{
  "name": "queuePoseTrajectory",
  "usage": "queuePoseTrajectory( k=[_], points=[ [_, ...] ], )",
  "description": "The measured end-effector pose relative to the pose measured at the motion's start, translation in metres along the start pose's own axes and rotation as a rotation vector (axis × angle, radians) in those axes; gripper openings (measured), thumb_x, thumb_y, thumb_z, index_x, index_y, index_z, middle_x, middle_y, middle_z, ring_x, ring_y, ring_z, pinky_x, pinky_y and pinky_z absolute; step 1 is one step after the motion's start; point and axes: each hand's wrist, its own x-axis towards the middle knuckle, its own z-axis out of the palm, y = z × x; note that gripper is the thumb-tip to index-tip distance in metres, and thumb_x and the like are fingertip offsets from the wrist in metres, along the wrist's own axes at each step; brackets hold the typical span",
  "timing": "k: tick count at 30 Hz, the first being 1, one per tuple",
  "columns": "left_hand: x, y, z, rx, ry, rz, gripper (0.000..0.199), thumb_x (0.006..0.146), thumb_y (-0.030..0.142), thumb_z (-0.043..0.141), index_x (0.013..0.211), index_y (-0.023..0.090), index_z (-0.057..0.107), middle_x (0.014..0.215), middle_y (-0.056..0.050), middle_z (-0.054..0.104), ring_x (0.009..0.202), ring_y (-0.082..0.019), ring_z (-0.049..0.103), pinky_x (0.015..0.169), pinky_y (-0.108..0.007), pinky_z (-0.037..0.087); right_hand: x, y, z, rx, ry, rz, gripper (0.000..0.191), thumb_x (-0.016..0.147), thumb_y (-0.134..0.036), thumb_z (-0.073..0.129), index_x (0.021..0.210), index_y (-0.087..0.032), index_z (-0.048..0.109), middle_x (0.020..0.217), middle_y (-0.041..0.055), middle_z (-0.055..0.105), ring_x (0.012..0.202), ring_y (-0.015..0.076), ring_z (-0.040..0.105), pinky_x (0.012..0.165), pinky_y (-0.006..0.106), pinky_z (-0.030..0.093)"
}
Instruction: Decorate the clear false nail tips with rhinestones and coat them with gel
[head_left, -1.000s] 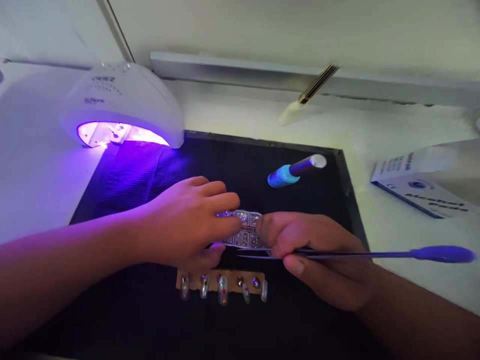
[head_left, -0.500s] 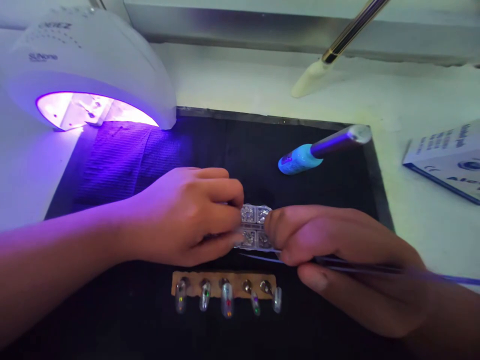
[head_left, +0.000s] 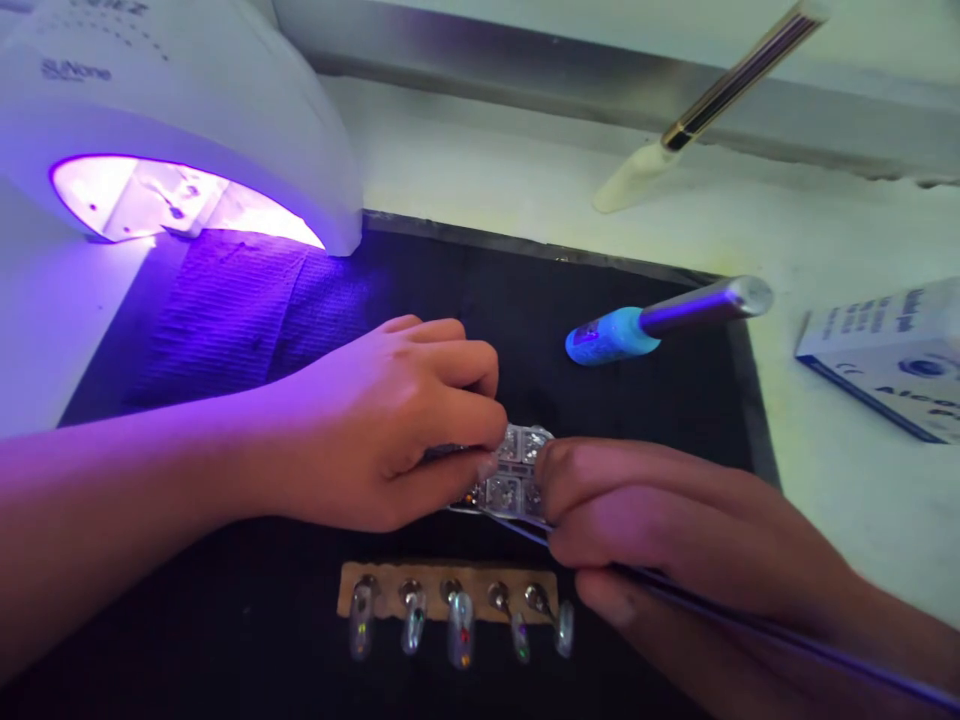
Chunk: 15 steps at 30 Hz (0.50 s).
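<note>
A small clear compartment case (head_left: 502, 493) with glittery pieces in its square cells lies on the black mat between my hands. My left hand (head_left: 420, 430) has its fingers curled and closed on the left part of the case, hiding several cells. Orange glints show in a cell under the thumb. My right hand (head_left: 660, 530) is closed round a long, thin, dark-shafted tool (head_left: 750, 622). Its pale tip reaches along the near edge of the case, and I cannot make out its kind. The right fingertips touch the right end of the case.
Several decorated nail tips (head_left: 461, 630) stand along a brown strip (head_left: 397, 582) nearer me. A lit nail lamp (head_left: 247, 110) is at upper left, over a ribbed cloth (head_left: 225, 300). A blue bottle (head_left: 615, 335), a gold-handled brush (head_left: 705, 105) and a printed box (head_left: 892, 355) lie to the right.
My left fingers have shifted on the case, so orange glints now show beneath the thumb. The tool in my right hand is angled more steeply, its rear end lower in view. The view has tilted slightly.
</note>
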Motion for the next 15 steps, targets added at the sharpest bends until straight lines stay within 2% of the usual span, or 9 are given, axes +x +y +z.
queuePoseTrajectory(
  k=[5,15],
  points=[
    [0.0,-0.001,0.001,0.006,0.013,0.007,0.02,0.091,0.019,0.053,0.074,0.018,0.065,0.089,-0.002,0.061,0.079,-0.016,0.05,0.075,-0.036,0.036,0.005,-0.005,-0.002,-0.013,-0.032,0.019,0.007,0.095,-0.019,0.052,0.092,-0.022,0.058,0.081,0.0037,0.064,0.075,0.016,0.063,0.066,0.028,0.055],
    [0.001,-0.002,0.001,0.012,0.025,0.023,0.022,0.091,0.02,0.051,0.075,0.018,0.066,0.089,-0.002,0.062,0.077,-0.016,0.05,0.073,-0.035,0.036,0.013,-0.007,-0.001,-0.011,-0.099,-0.032,0.012,0.095,-0.012,0.048,0.092,-0.021,0.056,0.079,0.0036,0.061,0.074,0.016,0.06,0.066,0.029,0.053]
  ],
)
